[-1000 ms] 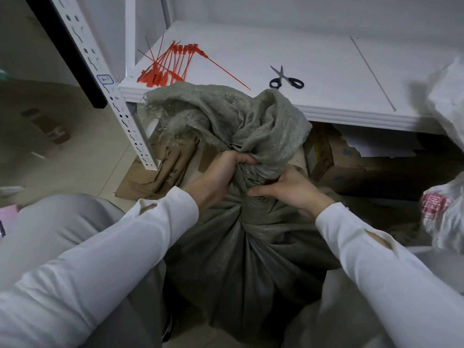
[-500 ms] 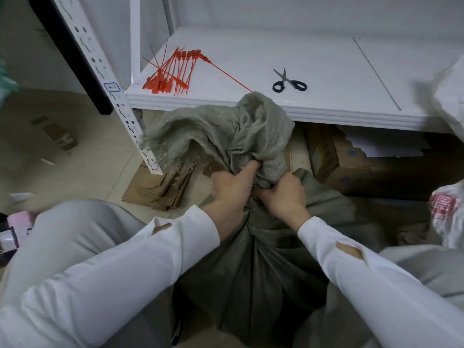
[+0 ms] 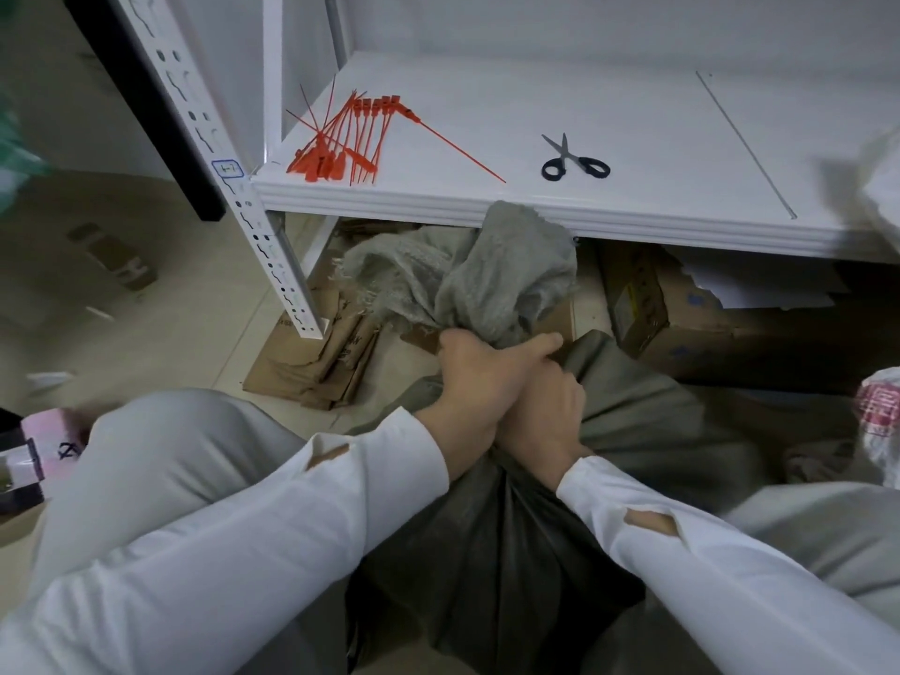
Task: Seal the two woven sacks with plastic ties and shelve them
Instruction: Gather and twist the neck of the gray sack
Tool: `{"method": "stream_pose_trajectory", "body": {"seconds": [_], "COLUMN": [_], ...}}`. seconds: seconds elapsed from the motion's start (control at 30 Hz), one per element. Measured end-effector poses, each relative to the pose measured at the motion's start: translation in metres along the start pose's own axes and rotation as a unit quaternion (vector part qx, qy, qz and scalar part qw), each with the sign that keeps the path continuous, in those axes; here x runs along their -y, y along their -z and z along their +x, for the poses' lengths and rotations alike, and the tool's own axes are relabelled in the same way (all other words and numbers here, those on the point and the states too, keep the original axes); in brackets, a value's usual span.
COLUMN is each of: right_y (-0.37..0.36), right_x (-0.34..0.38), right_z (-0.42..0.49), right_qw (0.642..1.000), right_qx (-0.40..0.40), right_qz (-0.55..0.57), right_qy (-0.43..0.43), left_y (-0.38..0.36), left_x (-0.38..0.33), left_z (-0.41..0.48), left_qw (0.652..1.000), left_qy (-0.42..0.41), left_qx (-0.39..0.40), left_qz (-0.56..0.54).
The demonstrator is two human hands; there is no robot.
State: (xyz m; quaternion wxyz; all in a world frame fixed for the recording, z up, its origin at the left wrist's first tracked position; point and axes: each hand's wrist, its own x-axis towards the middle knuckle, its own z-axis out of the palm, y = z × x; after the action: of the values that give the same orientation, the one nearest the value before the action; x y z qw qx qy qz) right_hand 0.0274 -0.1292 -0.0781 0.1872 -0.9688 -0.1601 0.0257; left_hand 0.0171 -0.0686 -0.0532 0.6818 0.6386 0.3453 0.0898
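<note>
Gripping the woven sack's (image 3: 492, 285) bunched neck with left hand (image 3: 479, 377) and right hand (image 3: 548, 414); could lose the gather reaching for the far plastic ties (image 3: 350, 138).

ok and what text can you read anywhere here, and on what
"4-7", roughly: blue-framed label on the shelf upright.
Flattened cardboard: print too blurred.
Yellow label on the box: unreadable.
Red print on the white sack: unreadable.

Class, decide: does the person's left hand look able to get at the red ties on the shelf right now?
Likely yes, once freed: the left hand grips the sack at its neck with the right hand, but the ties lie uncovered at the shelf's near left corner.
</note>
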Motion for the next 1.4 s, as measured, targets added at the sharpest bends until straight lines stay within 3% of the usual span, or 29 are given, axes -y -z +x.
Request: {"method": "stream_pose_trajectory", "body": {"seconds": [0.3,0.47,0.63,0.77,0.83,0.93,1.03,1.1,1.17,1.2,1.23,1.33,1.4], "right_y": [-0.015,-0.005,0.026,0.042,0.051,0.063,0.074,0.078,0.082,0.084,0.087,0.102,0.110], "right_x": [-0.007,-0.021,-0.044,-0.053,-0.052,-0.055,-0.055,-0.055,-0.055,-0.057,-0.060,-0.066,-0.064], "right_z": [0.000,0.016,0.045,0.050,0.050,0.057,0.058,0.057,0.055,0.056,0.057,0.051,0.043], "right_qw": [0.995,0.990,0.930,0.888,0.861,0.819,0.791,0.807,0.902,0.947,0.970,0.976,0.957], "right_qx": [-0.019,0.040,0.178,0.220,0.209,0.131,0.094,0.096,0.070,0.013,-0.061,-0.180,-0.118], "right_qz": [-0.030,0.126,0.323,0.402,0.461,0.557,0.604,0.580,0.421,0.315,0.233,0.007,-0.083], "right_qy": [0.095,0.048,-0.009,-0.027,-0.041,-0.043,-0.036,-0.053,-0.068,-0.056,-0.025,0.119,0.251], "left_y": [0.015,0.027,0.035,0.034,0.033,0.031,0.027,0.025,0.024,0.024,0.023,0.019,0.017], "left_x": [0.000,-0.006,-0.016,-0.014,-0.015,-0.017,-0.022,-0.023,-0.023,-0.023,-0.024,-0.026,-0.025], "left_z": [0.021,0.033,0.032,0.032,0.031,0.031,0.029,0.029,0.029,0.029,0.029,0.031,0.032], "left_qw": [0.992,0.973,0.961,0.965,0.968,0.976,0.986,0.990,0.988,0.983,0.975,0.948,0.927], "left_qy": [0.074,0.159,0.200,0.196,0.190,0.171,0.135,0.093,0.039,0.011,-0.016,-0.065,-0.090], "left_qx": [-0.047,-0.041,-0.009,-0.002,-0.004,0.010,0.066,0.103,0.132,0.147,0.163,0.181,0.199], "left_qz": [-0.088,-0.164,-0.188,-0.176,-0.164,-0.138,-0.070,-0.004,0.075,0.113,0.148,0.253,0.304]}}
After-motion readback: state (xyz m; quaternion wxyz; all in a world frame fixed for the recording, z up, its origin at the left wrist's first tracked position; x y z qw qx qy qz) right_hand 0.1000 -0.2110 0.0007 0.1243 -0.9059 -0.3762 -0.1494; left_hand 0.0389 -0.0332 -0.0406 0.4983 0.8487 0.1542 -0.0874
